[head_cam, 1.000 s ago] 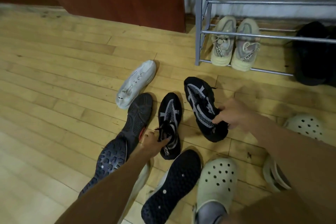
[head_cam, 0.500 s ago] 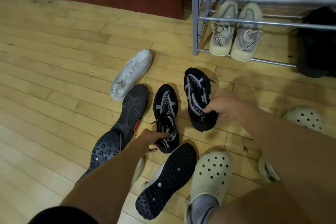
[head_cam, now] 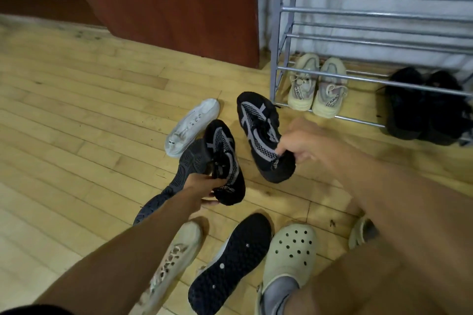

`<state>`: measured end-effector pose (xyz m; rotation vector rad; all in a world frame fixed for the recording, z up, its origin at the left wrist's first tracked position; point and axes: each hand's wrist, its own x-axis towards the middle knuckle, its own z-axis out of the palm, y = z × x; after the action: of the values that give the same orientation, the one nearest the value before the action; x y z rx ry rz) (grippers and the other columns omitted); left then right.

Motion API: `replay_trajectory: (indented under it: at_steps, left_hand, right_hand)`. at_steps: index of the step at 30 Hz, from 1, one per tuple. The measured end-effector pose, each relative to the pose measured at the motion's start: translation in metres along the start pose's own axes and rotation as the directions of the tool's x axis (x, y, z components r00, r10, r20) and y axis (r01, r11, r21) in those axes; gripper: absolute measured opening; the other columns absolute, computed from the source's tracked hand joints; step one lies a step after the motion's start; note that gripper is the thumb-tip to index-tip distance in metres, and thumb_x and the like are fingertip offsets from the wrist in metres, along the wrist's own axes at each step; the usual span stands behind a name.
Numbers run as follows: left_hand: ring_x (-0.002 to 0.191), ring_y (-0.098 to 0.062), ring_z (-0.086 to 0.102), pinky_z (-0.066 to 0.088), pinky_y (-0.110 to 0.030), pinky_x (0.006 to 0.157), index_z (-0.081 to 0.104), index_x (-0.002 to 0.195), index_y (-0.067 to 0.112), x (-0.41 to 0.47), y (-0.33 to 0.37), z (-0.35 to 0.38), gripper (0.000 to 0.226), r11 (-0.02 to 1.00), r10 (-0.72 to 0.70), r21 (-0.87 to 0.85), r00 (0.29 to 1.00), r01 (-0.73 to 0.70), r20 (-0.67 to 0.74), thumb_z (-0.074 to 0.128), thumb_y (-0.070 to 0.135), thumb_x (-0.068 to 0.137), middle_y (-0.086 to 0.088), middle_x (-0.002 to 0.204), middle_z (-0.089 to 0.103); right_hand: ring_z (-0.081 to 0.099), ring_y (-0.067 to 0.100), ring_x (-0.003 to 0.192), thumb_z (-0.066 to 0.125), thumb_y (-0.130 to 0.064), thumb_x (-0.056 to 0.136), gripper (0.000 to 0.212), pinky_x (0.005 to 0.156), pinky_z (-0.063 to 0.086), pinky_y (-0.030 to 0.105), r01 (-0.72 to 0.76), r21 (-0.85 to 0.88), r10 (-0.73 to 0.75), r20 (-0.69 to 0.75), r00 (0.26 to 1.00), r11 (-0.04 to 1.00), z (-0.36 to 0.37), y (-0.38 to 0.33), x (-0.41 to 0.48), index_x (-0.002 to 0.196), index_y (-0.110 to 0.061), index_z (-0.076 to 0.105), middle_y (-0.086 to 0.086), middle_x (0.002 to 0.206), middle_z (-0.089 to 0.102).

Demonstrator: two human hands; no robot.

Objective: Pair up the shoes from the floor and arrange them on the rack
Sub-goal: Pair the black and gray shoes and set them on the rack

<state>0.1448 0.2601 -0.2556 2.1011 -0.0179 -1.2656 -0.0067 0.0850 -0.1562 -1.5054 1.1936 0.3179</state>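
A person's left hand (head_cam: 202, 186) grips the heel of a black knit shoe w/ grey stripes (head_cam: 225, 156), fingers curled round its collar, toe pointing away. The right hand (head_cam: 302, 146) pinches the heel collar of the matching black knit shoe (head_cam: 258, 130), held just right of the left hand. Whether either shoe is clear of the light wood plank floor (head_cam: 76, 123) can't be told. Beyond the right hand stands a grey metal tube rack (head_cam: 277, 33) w/ a pair of beige lace-up sneakers (head_cam: 317, 87) on its lowest tier & a black pair (head_cam: 425, 110) farther right. Just past the left hand lie a white sneaker (head_cam: 192, 126) & a dark grey shoe, sole up (head_cam: 188, 163). Nearer the person than both hands: a black-soled shoe (head_cam: 230, 261), a beige laced shoe (head_cam: 176, 261) under the left forearm & a cream perforated clog (head_cam: 291, 250) worn on a foot.
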Motion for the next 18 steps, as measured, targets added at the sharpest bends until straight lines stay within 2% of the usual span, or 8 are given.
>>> replay_trajectory:
  at_steps: [2, 4, 6, 8, 11, 13, 15, 18]
  left_hand:
    - [0.082, -0.026, 0.064, 0.06, -0.04, 0.07, 0.067, 0.086, 0.007, -0.014, 0.016, -0.012, 0.018, 0.994, 0.103, -0.034, 0.995, -0.103, 0.002, 0.079, 0.016, 0.076, -0.012, 0.094, 0.068]
    - [0.086, -0.029, 0.067, 0.06, -0.039, 0.07, 0.069, 0.101, 0.005, -0.027, 0.033, -0.019, 0.031, 0.977, 0.213, -0.013, 0.977, -0.213, 0.003, 0.079, 0.018, 0.075, -0.015, 0.101, 0.07]
    - [0.089, -0.029, 0.07, 0.06, -0.042, 0.076, 0.069, 0.107, 0.002, -0.043, 0.049, -0.019, 0.038, 0.955, 0.297, 0.012, 0.955, -0.297, 0.003, 0.08, 0.018, 0.074, -0.015, 0.101, 0.072]
    - [0.091, -0.03, 0.07, 0.059, -0.046, 0.08, 0.069, 0.107, 0.001, -0.059, 0.063, -0.012, 0.037, 0.935, 0.355, 0.017, 0.934, -0.355, 0.034, 0.08, 0.015, 0.074, -0.014, 0.101, 0.072]
    - [0.091, -0.029, 0.069, 0.058, -0.041, 0.076, 0.069, 0.106, 0.0, -0.077, 0.084, 0.01, 0.035, 0.919, 0.384, 0.038, 0.912, -0.393, 0.146, 0.078, 0.013, 0.075, -0.015, 0.101, 0.072]
    - [0.096, -0.03, 0.066, 0.056, -0.038, 0.073, 0.067, 0.108, 0.0, -0.084, 0.098, 0.025, 0.037, 0.925, 0.36, 0.048, 0.908, -0.378, 0.215, 0.078, 0.012, 0.075, -0.015, 0.105, 0.071]
    - [0.093, -0.029, 0.063, 0.054, -0.038, 0.072, 0.066, 0.109, -0.001, -0.087, 0.113, 0.043, 0.037, 0.926, 0.348, 0.059, 0.903, -0.373, 0.254, 0.077, 0.011, 0.075, -0.015, 0.106, 0.07]
    - [0.085, -0.026, 0.062, 0.054, -0.037, 0.07, 0.066, 0.107, -0.001, -0.084, 0.135, 0.069, 0.035, 0.92, 0.358, 0.052, 0.887, -0.388, 0.291, 0.077, 0.012, 0.076, -0.013, 0.103, 0.07]
  right_hand:
    - [0.048, 0.035, 0.131, 0.055, -0.001, 0.094, 0.048, 0.107, 0.042, 0.042, 0.012, 0.063, -0.01, -0.038, 0.999, 0.998, -0.009, -0.001, -0.015, 0.14, 0.003, 0.044, 0.018, 0.145, 0.047]
    - [0.066, 0.036, 0.106, 0.068, -0.002, 0.085, 0.041, 0.09, 0.056, 0.043, 0.057, 0.055, -0.044, -0.205, 0.978, 0.997, -0.023, 0.003, -0.03, 0.125, 0.003, 0.059, 0.02, 0.121, 0.066]
    - [0.07, 0.036, 0.089, 0.073, -0.003, 0.081, 0.038, 0.082, 0.059, 0.045, 0.069, 0.088, -0.041, -0.285, 0.958, 0.994, -0.034, 0.009, -0.047, 0.116, 0.005, 0.062, 0.02, 0.105, 0.07]
    - [0.067, 0.034, 0.088, 0.071, 0.001, 0.082, 0.032, 0.083, 0.057, 0.046, 0.068, 0.173, -0.008, -0.324, 0.946, 0.983, -0.042, 0.017, -0.062, 0.112, 0.006, 0.061, 0.017, 0.1, 0.068]
    - [0.066, 0.034, 0.092, 0.068, 0.004, 0.084, 0.023, 0.084, 0.056, 0.047, 0.073, 0.246, 0.028, -0.383, 0.923, 0.966, -0.058, 0.031, -0.078, 0.105, 0.002, 0.062, 0.016, 0.102, 0.067]
    - [0.067, 0.035, 0.094, 0.069, 0.002, 0.083, 0.027, 0.082, 0.057, 0.048, 0.085, 0.253, 0.036, -0.441, 0.897, 0.964, -0.07, 0.038, -0.082, 0.109, 0.003, 0.063, 0.016, 0.108, 0.068]
    - [0.067, 0.036, 0.096, 0.071, 0.001, 0.081, 0.035, 0.08, 0.059, 0.05, 0.102, 0.267, 0.041, -0.483, 0.875, 0.958, -0.084, 0.046, -0.081, 0.115, 0.002, 0.062, 0.017, 0.112, 0.068]
    - [0.068, 0.038, 0.09, 0.07, -0.002, 0.082, 0.031, 0.076, 0.06, 0.049, 0.113, 0.27, 0.054, -0.542, 0.839, 0.956, -0.102, 0.054, -0.074, 0.112, 0.001, 0.064, 0.017, 0.108, 0.069]
